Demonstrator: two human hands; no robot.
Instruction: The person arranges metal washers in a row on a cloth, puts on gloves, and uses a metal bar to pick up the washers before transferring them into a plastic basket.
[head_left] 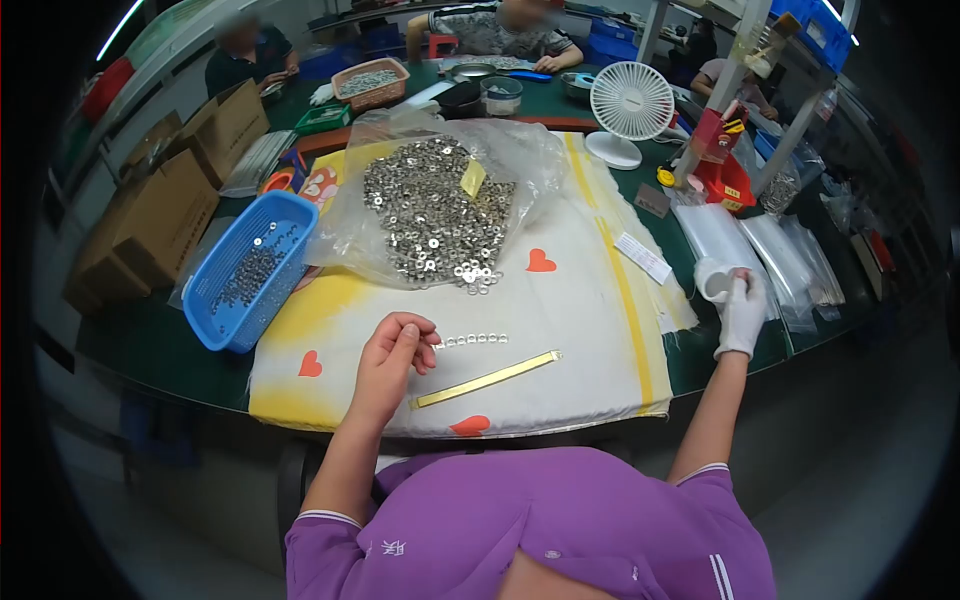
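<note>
My bare left hand [395, 352] rests on the cream heart-print cloth [560, 330], fingers curled, its fingertips at the left end of a short row of small metal nuts [476, 339]. A thin brass-coloured strip [487, 379] lies just below that row. My right hand [740, 312], in a white glove, is off to the right over the green table edge and holds a small white cup-like thing [712, 278]. A big heap of shiny nuts [432, 217] lies on a clear plastic bag beyond the row.
A blue basket [290, 215] with dark small parts sits at the left, cardboard boxes [160, 215] beyond it. A white desk fan [630, 105] stands at the back, clear plastic bags [760, 250] at the right. Other people work at the far side of the table.
</note>
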